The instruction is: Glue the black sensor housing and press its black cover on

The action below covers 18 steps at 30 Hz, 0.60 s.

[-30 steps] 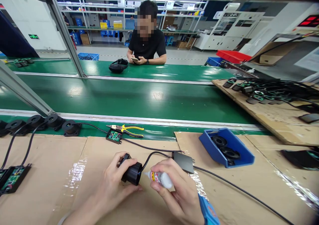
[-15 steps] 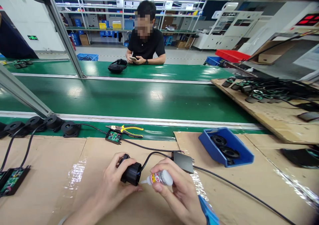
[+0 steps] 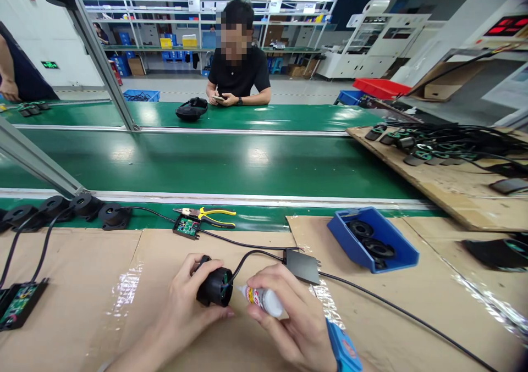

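My left hand [image 3: 197, 289] is closed around a black cylindrical housing [image 3: 215, 287], whose open end faces right and shows a bit of green inside. From that end a black cable runs to a flat dark grey box [image 3: 302, 266]. Between the fingers and thumb of my right hand [image 3: 291, 311] is a small white glue bottle [image 3: 264, 299] with a red and yellow label. Its narrow nozzle points left at the housing's rim; whether it touches cannot be made out.
Yellow-handled pliers [image 3: 212, 216] lie behind a small circuit board box [image 3: 186, 227]. A blue bin [image 3: 373, 240] holds black rings. Several black round housings [image 3: 114, 216] line the left. Across the green conveyor [image 3: 231, 160], a person [image 3: 239, 75] holds a phone.
The housing has turned slightly, so its open end shows more towards me. The glue bottle has tilted and shifted slightly left and down. The view has moved a little.
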Tool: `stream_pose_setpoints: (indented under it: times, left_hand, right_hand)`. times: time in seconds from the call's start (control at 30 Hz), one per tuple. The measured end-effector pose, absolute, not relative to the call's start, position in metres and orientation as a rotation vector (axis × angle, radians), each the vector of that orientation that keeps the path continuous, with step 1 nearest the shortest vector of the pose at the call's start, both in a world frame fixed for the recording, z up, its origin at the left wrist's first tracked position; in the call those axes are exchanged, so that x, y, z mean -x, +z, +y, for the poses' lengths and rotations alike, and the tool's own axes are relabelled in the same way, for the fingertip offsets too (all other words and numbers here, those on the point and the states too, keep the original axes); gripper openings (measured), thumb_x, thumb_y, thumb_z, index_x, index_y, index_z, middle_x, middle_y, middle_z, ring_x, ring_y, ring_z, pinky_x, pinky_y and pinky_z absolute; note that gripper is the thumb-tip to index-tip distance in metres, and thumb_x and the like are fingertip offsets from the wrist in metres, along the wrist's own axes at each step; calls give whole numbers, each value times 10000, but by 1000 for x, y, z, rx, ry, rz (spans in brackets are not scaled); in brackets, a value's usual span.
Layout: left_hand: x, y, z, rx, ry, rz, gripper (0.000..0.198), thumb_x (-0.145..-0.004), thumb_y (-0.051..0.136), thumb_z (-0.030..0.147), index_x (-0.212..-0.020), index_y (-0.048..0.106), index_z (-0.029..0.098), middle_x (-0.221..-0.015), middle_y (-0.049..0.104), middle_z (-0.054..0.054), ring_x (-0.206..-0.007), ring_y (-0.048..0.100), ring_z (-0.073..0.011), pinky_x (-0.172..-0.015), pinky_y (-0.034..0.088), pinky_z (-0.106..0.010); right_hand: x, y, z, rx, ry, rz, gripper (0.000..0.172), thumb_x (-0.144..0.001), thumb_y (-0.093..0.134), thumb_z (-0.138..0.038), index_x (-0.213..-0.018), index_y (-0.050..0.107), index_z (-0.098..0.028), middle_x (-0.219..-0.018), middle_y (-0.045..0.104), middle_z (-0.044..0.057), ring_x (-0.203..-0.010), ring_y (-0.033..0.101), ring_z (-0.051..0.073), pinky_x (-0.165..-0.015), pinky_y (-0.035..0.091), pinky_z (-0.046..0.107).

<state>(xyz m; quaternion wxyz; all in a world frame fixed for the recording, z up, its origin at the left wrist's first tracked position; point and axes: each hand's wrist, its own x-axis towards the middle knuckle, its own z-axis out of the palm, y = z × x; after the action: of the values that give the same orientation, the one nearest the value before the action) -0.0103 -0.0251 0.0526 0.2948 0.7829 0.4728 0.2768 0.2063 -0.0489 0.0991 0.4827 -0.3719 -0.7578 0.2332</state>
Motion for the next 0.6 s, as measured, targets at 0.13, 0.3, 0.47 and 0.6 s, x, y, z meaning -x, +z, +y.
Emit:
stream_pose_setpoints:
  times: [0.13,0.3,0.47,0.6]
  left_hand:
    - [6,56,-19,-1716,662,1241,594,-572,886,389,-1082,609,263,-1033,619,-26,-997,579,-232,-872,460,-328]
    - [-7,53,-21,-1051,602,871,601,-521,912,296,-1015,598,159,-971,647,-50,-918,584,-203,-771,438,-263]
    - [-15,50,-32,-817,567,710,554,-553,894,227,-1014,595,154,-931,613,-32,-853,549,-148,-712,405,-217]
    - [-15,50,-34,-756,570,686,568,-538,892,179,-1023,598,151,-908,598,-27,-835,529,-136,-695,395,-204]
  right_hand:
    - [-214,103,-52,935,670,-1717,140,-927,552,-199,-1066,561,-189,-886,542,44,-770,556,148,-651,465,262]
    - [-220,99,-57,938,775,-1525,150,-960,526,-262,-1098,569,-222,-957,518,47,-799,594,152,-680,479,281]
    - [-214,100,-56,922,732,-1686,169,-933,548,-221,-1101,552,-208,-933,535,39,-818,559,144,-700,473,263]
    - [-210,105,-53,926,706,-1750,144,-931,539,-233,-1071,550,-202,-893,553,31,-799,548,142,-679,460,256]
